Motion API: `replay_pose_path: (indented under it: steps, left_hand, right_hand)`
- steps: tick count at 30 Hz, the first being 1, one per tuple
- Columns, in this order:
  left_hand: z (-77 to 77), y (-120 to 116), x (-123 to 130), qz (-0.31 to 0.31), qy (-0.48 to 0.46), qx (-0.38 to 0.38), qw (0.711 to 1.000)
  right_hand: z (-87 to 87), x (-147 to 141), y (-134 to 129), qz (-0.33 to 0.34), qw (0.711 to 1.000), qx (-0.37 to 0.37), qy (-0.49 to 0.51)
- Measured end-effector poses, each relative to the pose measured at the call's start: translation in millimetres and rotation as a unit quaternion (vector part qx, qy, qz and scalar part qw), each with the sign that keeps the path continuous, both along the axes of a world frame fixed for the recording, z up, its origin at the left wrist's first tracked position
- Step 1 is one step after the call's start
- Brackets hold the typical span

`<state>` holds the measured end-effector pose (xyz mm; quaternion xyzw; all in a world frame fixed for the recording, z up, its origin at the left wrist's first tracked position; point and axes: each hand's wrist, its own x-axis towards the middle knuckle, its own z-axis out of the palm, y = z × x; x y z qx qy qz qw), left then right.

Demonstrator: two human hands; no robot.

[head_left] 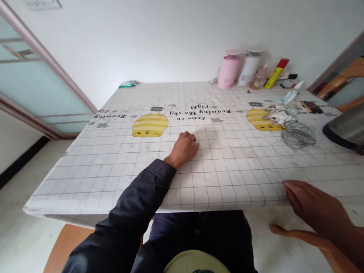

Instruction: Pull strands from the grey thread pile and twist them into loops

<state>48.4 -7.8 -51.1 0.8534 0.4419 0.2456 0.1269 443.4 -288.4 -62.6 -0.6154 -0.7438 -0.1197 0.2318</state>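
Head view puts the roundish wire tangle [298,136] on the table [111,175] at 12 o'clock from your right hand [316,205], the nearer, and 3 o'clock from your left hand [184,149]. Your right fingers look pressed together; your left's hidden underside leaves its closure unclear.

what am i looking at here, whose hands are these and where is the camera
There is no machine: these are one person's bare hands, seen by a camera on their head. The single picture looks forward and down.

The left hand rests on a checked tablecloth; the right hand is by its near edge. Neither visibly holds anything, though both palms are hidden.

To the right lie tangled wire and a crumpled bundle; pink and white cylinders stand behind.
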Motion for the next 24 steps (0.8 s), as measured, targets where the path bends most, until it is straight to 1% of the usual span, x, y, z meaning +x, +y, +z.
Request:
replay_pose_path:
  steps: [1,2,4,5,7,9,10,12,13,15,17,19,21,24]
  left_hand:
    - [0.4,-0.9,1.3,0.009,-0.015,-0.005,1.000]
    - [1.4,-1.9,2.6,0.016,-0.034,-0.014,0.999]
    - [4.8,-3.7,4.3,0.026,-0.086,-0.049,0.995]
    - [7.2,-4.3,4.7,0.028,-0.114,-0.075,0.990]
    - [12.6,-4.6,4.5,0.028,-0.174,-0.141,0.974]
    - [18.3,-3.9,3.0,0.027,-0.240,-0.216,0.946]
    - [21.2,-3.5,2.0,0.023,-0.277,-0.251,0.927]
    - [27.2,-3.6,-0.4,0.003,-0.350,-0.309,0.885]
    - [30.4,-4.3,-1.6,-0.013,-0.382,-0.329,0.864]
    - [36.6,-6.8,-3.2,-0.046,-0.431,-0.356,0.828]
    - [41.5,-9.3,-3.8,-0.058,-0.460,-0.372,0.804]
    - [43.5,-10.0,-3.5,-0.050,-0.478,-0.377,0.792]
    - [42.2,-8.2,-3.5,-0.047,-0.491,-0.378,0.784]
    - [36.8,-2.2,-4.7,-0.062,-0.505,-0.381,0.772]
  right_hand:
    - [13.2,-11.5,14.6,-0.029,1.000,0.004,0.006]
    - [27.7,-24.7,31.1,-0.071,0.997,0.007,0.034]
    - [57.3,-54.1,69.3,-0.142,0.979,0.007,0.145]
    - [70.5,-68.9,90.5,-0.150,0.964,0.010,0.218]
    - [90.0,-95.8,135.1,-0.105,0.924,-0.017,0.368]
    - [98.3,-117.0,179.1,-0.049,0.886,-0.022,0.461]
    - [98.5,-125.5,199.3,-0.033,0.876,-0.023,0.481]
    - [93.9,-139.6,233.4,-0.023,0.865,-0.032,0.500]
    - [90.3,-146.0,246.4,-0.023,0.865,-0.033,0.499]
    - [83.1,-158.8,263.9,-0.017,0.867,-0.029,0.497]
    - [77.8,-171.8,271.4,-0.004,0.869,-0.023,0.495]
    - [74.0,-183.4,272.1,0.009,0.870,-0.026,0.492]
    - [70.2,-191.9,269.6,0.011,0.868,-0.044,0.494]
    - [61.2,-195.8,266.0,0.011,0.845,-0.088,0.528]
